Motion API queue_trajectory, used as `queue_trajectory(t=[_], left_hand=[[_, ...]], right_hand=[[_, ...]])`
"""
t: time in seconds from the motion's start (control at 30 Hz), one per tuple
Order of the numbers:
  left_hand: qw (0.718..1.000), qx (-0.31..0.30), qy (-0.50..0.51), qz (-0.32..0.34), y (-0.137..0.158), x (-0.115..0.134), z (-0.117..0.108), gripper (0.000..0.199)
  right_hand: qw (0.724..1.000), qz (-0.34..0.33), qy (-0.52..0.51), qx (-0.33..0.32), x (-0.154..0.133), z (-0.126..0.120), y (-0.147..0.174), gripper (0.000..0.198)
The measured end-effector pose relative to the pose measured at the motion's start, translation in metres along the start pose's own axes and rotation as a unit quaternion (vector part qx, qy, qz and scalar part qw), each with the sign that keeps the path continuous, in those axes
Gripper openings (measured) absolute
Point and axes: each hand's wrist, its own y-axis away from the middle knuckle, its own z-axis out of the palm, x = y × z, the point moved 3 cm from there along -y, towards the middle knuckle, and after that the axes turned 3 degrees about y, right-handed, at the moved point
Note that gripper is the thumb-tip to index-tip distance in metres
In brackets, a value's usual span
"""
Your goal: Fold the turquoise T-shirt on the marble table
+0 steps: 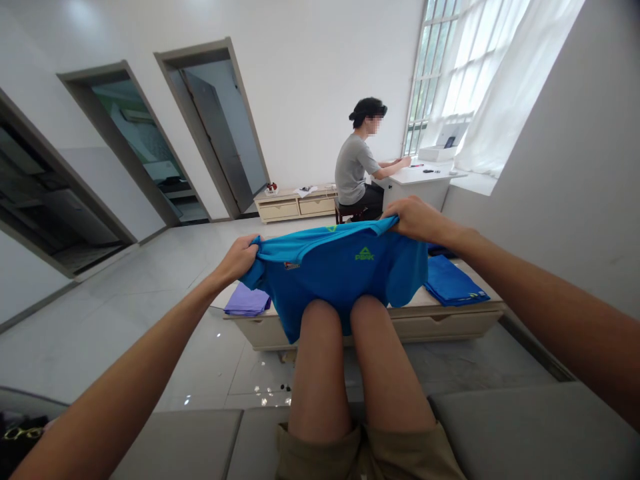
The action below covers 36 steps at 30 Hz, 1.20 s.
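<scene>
A blue T-shirt (pixel 340 273) with a green chest logo is stretched between my two hands, hanging over and in front of my knees. My left hand (pixel 243 257) is closed on one shoulder of it. The other shoulder is pinched by my right hand (pixel 413 219). Behind the shirt stands a low cream table with drawers (pixel 445 325). On its left end lies folded purple cloth (pixel 247 300); folded blue clothing (pixel 454 280) lies on its right end. The shirt hides the table's middle.
I sit on a grey sofa (pixel 540 427). Across the room a person in a grey shirt (pixel 356 167) sits at a white desk (pixel 430 175). A low cabinet (pixel 295 208) stands by the far wall, with doorways to the left.
</scene>
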Motion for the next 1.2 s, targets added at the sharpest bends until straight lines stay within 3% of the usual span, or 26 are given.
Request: queue_trajectory(t=[0.1,0.2,0.23,0.33,0.47,0.63,0.77,0.9,1.0,1.2], left_hand=[[0.993,-0.043,-0.111,0.015,0.009,0.005,0.019,0.041],[0.961,-0.078,-0.26,0.06,0.023,0.01,0.038,0.088],[0.951,-0.08,-0.289,0.077,0.027,0.011,0.043,0.089],[0.941,-0.066,-0.31,0.115,0.033,0.014,0.048,0.048],[0.97,-0.012,-0.191,0.146,0.025,0.021,0.035,0.032],[0.997,0.035,0.034,0.052,0.013,0.017,0.02,0.031],[0.991,0.085,0.099,-0.004,0.016,0.007,0.015,0.032],[0.992,0.109,0.07,0.008,0.022,0.001,0.006,0.038],[0.993,0.113,0.015,0.013,0.025,-0.009,0.005,0.042],[0.992,0.087,-0.095,-0.007,0.02,-0.058,0.038,0.045]], right_hand=[[1.0,0.021,0.012,0.013,0.015,0.009,0.001,0.031],[0.995,0.089,0.012,0.053,0.025,0.016,0.003,0.038],[0.992,0.111,0.008,0.06,0.027,0.018,0.003,0.038],[0.985,0.157,-0.021,0.069,0.031,0.022,0.005,0.034],[0.978,0.167,-0.062,0.109,0.029,0.016,0.005,0.034],[0.966,0.189,-0.071,0.164,0.026,0.013,0.019,0.031],[0.973,0.169,0.02,0.157,0.025,0.016,0.042,0.035],[0.963,0.142,0.184,0.136,0.032,0.014,0.067,0.043],[0.954,0.125,0.247,0.115,0.043,0.016,0.078,0.05],[0.946,0.109,0.285,0.115,0.078,0.05,0.084,0.055]])
